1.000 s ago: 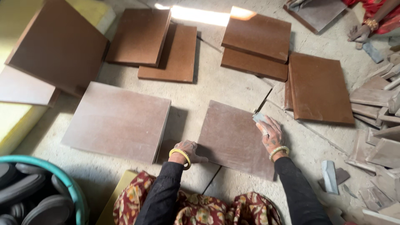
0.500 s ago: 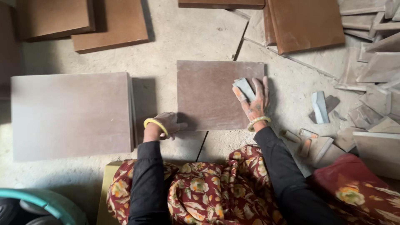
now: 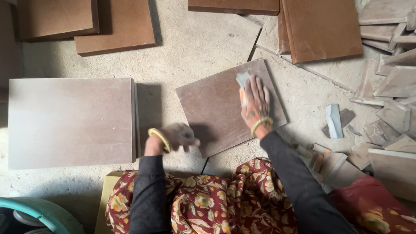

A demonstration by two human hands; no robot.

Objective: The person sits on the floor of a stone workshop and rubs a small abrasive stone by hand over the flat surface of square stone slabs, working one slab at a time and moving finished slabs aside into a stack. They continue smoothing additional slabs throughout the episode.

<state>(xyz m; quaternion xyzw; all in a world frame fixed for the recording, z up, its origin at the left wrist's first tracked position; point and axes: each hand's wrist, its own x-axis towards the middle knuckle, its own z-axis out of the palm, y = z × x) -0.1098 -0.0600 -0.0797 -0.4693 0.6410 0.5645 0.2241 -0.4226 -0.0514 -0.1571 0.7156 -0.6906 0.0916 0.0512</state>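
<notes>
While a pale grey block (image 3: 333, 120) lies off among stone scraps (image 3: 390, 86), a flat reddish-brown square slab (image 3: 216, 108) sits tilted on the dusty concrete floor (image 3: 199, 39). Pressed flat on it, fingers together, the right hand (image 3: 255, 104) pins a small grey pad (image 3: 242, 80). Curled loosely, the left hand (image 3: 177, 136) touches the slab's near corner beside a larger matt slab (image 3: 69, 121).

Around you lay large pale slab (image 3: 71, 122) at left, brown tiles (image 3: 115, 27) stacked ahead, offcut pile (image 3: 390, 82) at right, small grey block (image 3: 334, 121), teal hose (image 3: 43, 212) near corner.
</notes>
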